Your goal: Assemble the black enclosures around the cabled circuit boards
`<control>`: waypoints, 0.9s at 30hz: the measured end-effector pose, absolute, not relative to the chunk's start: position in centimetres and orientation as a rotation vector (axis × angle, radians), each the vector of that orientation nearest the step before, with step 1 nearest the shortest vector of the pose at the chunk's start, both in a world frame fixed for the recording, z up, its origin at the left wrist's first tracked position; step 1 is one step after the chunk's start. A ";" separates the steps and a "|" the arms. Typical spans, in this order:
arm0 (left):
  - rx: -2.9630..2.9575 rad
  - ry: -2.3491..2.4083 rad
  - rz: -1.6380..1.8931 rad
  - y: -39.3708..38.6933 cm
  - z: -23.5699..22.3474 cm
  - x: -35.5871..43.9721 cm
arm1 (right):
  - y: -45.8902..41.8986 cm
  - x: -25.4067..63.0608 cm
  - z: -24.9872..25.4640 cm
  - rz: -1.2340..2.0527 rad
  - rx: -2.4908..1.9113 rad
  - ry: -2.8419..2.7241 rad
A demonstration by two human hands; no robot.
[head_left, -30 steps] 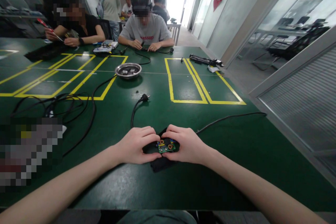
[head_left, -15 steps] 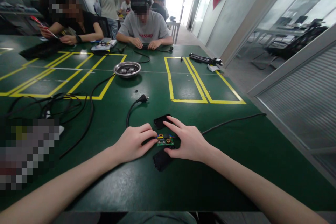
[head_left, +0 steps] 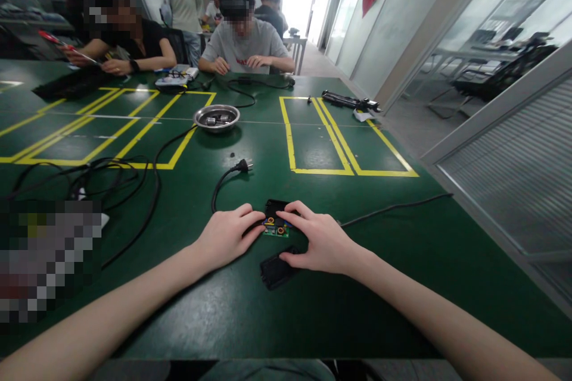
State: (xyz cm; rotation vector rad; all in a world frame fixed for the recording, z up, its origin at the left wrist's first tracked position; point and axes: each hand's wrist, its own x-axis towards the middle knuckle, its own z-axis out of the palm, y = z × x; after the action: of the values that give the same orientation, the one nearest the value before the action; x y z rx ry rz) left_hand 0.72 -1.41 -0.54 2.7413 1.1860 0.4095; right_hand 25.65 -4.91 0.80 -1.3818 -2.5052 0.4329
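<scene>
A small green circuit board [head_left: 277, 230] with copper-ringed coils lies between my hands, against the near edge of a black plastic case half [head_left: 273, 207]. My left hand [head_left: 231, 238] pinches the board's left end, where a black cord comes in. Spread wide, my right hand [head_left: 324, 241] has its fingertips at the right side of that case half and the board. Its thumb touches a second black case half [head_left: 276, 271], which lies nearer to me. The cord's plug [head_left: 243, 165] rests beyond my left hand.
A metal bowl [head_left: 217, 118] with small metal parts stands ahead. Coiled black cables [head_left: 111, 178] lie at left beside a pixelated object [head_left: 49, 262]. Another cord [head_left: 397, 207] runs right. Yellow tape marks the green table [head_left: 214, 327]. Two people sit opposite.
The circuit board has moved away from me, up against the far case half, with my left hand. That case half sits slightly farther right. The co-worker opposite has lifted their hands.
</scene>
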 end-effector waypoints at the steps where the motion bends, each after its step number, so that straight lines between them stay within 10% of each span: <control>1: 2.741 1.188 0.407 -1.4 -0.5 0.7 | -4.8 25.6 0.7 0.431 -1.383 -2.492; 27: 2.750 1.094 0.396 -1.4 -0.1 0.5 | -4.6 26.1 -0.2 0.468 -1.110 -2.239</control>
State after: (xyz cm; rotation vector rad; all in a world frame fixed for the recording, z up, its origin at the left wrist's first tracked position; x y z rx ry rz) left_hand 0.55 -1.44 -0.09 2.7502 1.0942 0.3963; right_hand 26.13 -4.65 -0.17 -1.1100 -2.2390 0.4677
